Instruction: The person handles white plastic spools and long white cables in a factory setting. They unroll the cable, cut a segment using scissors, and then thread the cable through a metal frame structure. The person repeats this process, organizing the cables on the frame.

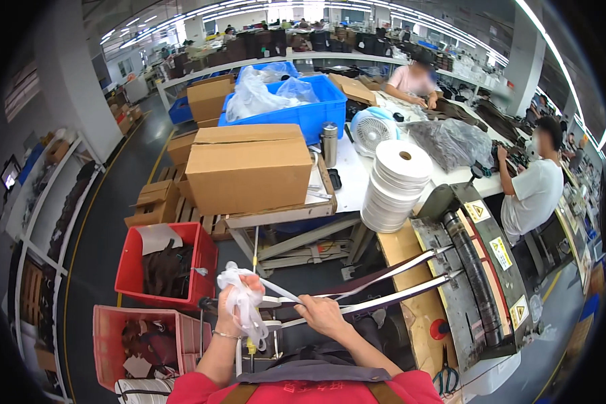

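My left hand [228,315] is closed around a loose tangle of thin white tape [252,320], whose loops hang over the fingers and palm. My right hand [321,314], closed, grips a white strip [279,289] that slants up toward the left hand. Between my right hand and the machine [475,269] on the right stretch long white bands [397,295], with a dark maroon strip [377,275] beside them. A dark roller lies across the machine. What the right fingertips pinch is partly covered by the hand.
Two red bins [124,269] holding dark pieces stand at my left. Ahead are a cardboard box [249,168], a blue crate [333,108], a fan [374,131] and stacked white tape rolls [398,182]. Scissors [446,377] hang low right. Two people work at the far table.
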`<state>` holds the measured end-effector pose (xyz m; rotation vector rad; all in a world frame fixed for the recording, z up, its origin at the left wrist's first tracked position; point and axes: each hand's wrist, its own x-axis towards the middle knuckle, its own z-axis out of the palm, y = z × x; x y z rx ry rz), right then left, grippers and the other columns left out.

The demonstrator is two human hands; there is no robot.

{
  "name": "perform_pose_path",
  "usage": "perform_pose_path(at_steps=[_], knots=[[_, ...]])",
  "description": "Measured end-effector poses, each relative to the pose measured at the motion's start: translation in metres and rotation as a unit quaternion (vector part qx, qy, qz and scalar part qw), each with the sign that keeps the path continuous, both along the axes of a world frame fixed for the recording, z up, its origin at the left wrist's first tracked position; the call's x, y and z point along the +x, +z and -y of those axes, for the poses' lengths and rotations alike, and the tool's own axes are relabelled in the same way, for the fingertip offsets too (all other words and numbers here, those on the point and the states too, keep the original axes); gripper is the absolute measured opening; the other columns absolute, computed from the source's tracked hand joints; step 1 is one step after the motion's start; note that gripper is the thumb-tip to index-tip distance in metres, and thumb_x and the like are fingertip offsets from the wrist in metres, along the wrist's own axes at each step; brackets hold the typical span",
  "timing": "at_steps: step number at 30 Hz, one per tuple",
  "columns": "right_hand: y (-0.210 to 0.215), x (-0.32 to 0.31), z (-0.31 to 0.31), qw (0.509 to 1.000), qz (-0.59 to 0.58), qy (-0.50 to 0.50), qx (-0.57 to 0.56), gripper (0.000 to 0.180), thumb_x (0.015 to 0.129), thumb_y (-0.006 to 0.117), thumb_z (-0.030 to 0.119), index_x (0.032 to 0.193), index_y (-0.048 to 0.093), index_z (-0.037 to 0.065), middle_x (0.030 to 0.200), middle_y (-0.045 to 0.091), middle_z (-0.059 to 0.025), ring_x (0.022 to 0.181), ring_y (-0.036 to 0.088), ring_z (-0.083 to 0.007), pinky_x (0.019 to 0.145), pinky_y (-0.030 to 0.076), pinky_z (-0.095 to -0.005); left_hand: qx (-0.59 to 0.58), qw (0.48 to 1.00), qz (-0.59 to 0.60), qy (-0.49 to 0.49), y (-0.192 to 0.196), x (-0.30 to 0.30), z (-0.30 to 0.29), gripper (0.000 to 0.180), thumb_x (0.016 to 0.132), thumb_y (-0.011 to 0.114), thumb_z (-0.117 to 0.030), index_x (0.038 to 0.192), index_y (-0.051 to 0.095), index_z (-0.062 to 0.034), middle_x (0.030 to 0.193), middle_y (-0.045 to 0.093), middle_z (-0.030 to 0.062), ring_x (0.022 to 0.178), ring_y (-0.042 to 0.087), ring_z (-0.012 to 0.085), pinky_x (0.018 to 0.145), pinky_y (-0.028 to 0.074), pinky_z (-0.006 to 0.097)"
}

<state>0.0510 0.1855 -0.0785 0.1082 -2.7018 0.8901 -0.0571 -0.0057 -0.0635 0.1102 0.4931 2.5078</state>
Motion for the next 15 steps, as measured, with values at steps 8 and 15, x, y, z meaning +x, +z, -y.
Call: perform_pose_path(at_steps=[8, 15], knots=[[0.007, 0.002, 0.009, 0.995, 0.059, 0.076, -0.017, 0.024, 0.085, 0.047, 0.029, 0.082, 0.053, 0.005, 0.071, 0.060, -0.0142, 0.065, 0.058, -0.0335, 0.056, 0.045, -0.0411, -0.511, 0.708, -0.453, -0.180, -0.016, 0.001, -0.029, 0.019, 0.079, 0.048, -0.008, 0.095, 0.055, 0.0001, 0.081, 0.059, 0.0046, 0.072, 0.053, 0.0116, 0.065, 0.044, 0.026], [0.017, 0.000, -0.001, 0.996, 0.029, 0.068, -0.057, 0.028, 0.075, 0.061, 0.034, 0.079, 0.055, 0.006, 0.065, 0.059, -0.0115, 0.061, 0.060, -0.0288, 0.054, 0.045, -0.0395, -0.350, 0.872, -0.203, -0.276, -0.039, 0.014, -0.010, 0.018, 0.079, 0.059, -0.016, 0.092, 0.056, -0.0047, 0.075, 0.055, 0.0002, 0.066, 0.051, 0.0075, 0.056, 0.042, 0.023]])
